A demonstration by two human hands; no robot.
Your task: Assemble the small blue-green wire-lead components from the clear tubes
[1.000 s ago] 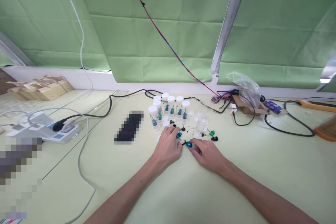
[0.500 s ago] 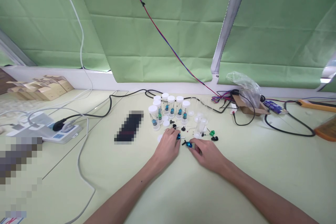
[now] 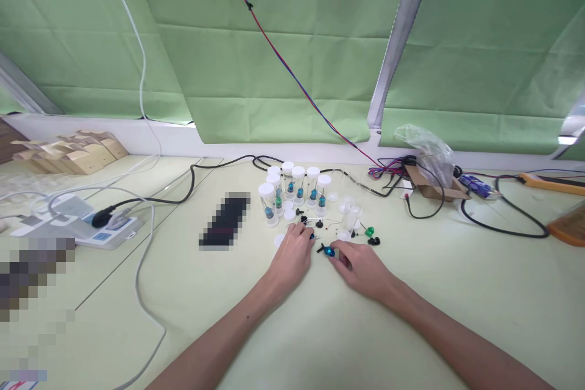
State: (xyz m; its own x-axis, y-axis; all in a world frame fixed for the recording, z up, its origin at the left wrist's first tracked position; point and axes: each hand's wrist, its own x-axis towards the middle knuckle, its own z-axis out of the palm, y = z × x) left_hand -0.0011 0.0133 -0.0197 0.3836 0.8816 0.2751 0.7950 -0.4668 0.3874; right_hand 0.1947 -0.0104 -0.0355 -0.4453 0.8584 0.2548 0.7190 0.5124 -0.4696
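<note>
Between the thumb and fingers of my right hand (image 3: 361, 265) is a small shiny blue part (image 3: 329, 251) with a black piece at its left end. My left hand (image 3: 292, 256) is closed around another small blue part (image 3: 312, 236), mostly hidden by the fingers. Just beyond my hands lie small black parts (image 3: 319, 223), thin metal pins and loose white caps (image 3: 289, 214). Several clear tubes with white caps (image 3: 298, 186) stand behind, holding blue or green pieces. A green part (image 3: 369, 231) and a black part (image 3: 373, 241) lie to the right of an uncapped clear tube (image 3: 351, 219).
A blurred dark flat object (image 3: 226, 220) lies left of the tubes. At far left are a white power strip (image 3: 105, 237), cables and cardboard pieces (image 3: 73, 152). An open cardboard box (image 3: 434, 189) with a plastic bag (image 3: 427, 146) and black cables stands at back right.
My left hand has turned slightly, and its blue part now shows less between the fingers. My right hand stays in place with its blue part.
</note>
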